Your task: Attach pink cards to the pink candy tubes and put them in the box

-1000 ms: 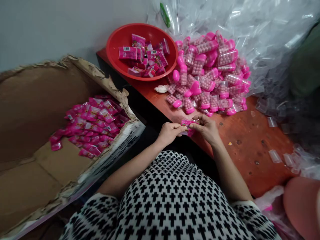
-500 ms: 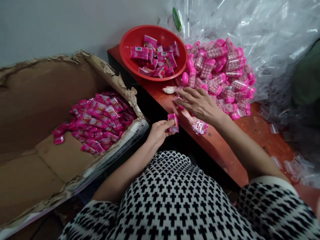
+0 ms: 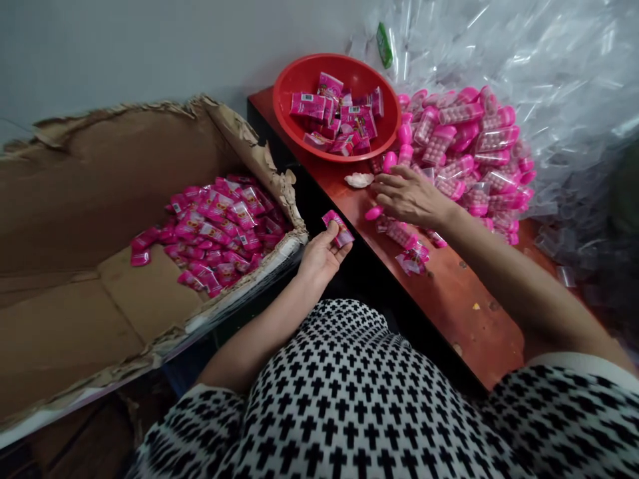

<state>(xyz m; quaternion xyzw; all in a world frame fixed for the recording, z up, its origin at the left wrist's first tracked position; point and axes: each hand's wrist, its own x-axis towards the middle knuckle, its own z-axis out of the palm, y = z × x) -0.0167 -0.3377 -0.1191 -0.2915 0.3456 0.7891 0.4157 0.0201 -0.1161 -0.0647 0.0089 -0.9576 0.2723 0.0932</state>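
My left hand [image 3: 322, 256] is closed on a small pink candy packet [image 3: 338, 228], pinched between thumb and fingers beyond the table's front edge. My right hand [image 3: 409, 196] reaches over the near side of a heap of small clear bottles [image 3: 466, 143] with pink caps, filled with pale pink balls. Its fingers are slightly bent and apart; the thumb is hidden. Below that hand lie a few loose bottles [image 3: 399, 233] and a crumpled pink wrapper [image 3: 414, 258]. A whitish lump [image 3: 358, 179] sits just left of its fingertips.
A red bowl [image 3: 284, 126] holding pink packets stands on the red-brown table [image 3: 449, 299]. To the left, a torn cardboard box [image 3: 124, 293] holds a pile of pink packets [image 3: 224, 226]. Clear plastic containers [image 3: 564, 73] are heaped behind and at the right, with a green packet [image 3: 384, 45] among them.
The view has shifted, so the scene sits further right. My left hand has tilted the packet. My right hand's fingers have bent downward, and bottles beneath it now show more.
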